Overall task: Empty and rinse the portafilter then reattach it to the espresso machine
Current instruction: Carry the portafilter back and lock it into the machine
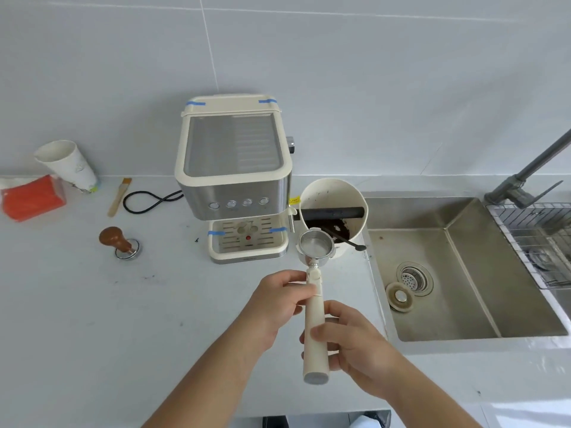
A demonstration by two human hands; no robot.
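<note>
1. Only the head view here, so it's looking down at the counter [77,319] from above.
2. The portafilter [315,291] sits at centre frame, held above the counter. Its cream handle points toward the bottom of the frame, and its metal basket faces up, just in front of the knock box [332,208].
3. The basket looks shiny and clean inside. I can't see any grounds in it.
4. My left hand [278,304] pinches the top of the handle near the neck, with the fingers curled onto it.
5. My right hand [349,338] is wrapped around the lower part of the handle, gripping it, with the fingertips across the front.
6. The espresso machine [234,177] stands upper centre, just left of the knock box. It has blue tape on its corners and its drip tray faces me.
7. The knock box has dark grounds in the bottom, and a black bar runs across it.
8. The sink [463,273] fills the right side of the frame. A round cream stopper [400,297] lies beside the drain, and the faucet [531,174] is at upper right.
9. On the left of the frame there's a tamper [119,242], a small brush [119,196], a paper cup [68,165] and an orange pack [34,197].
</note>
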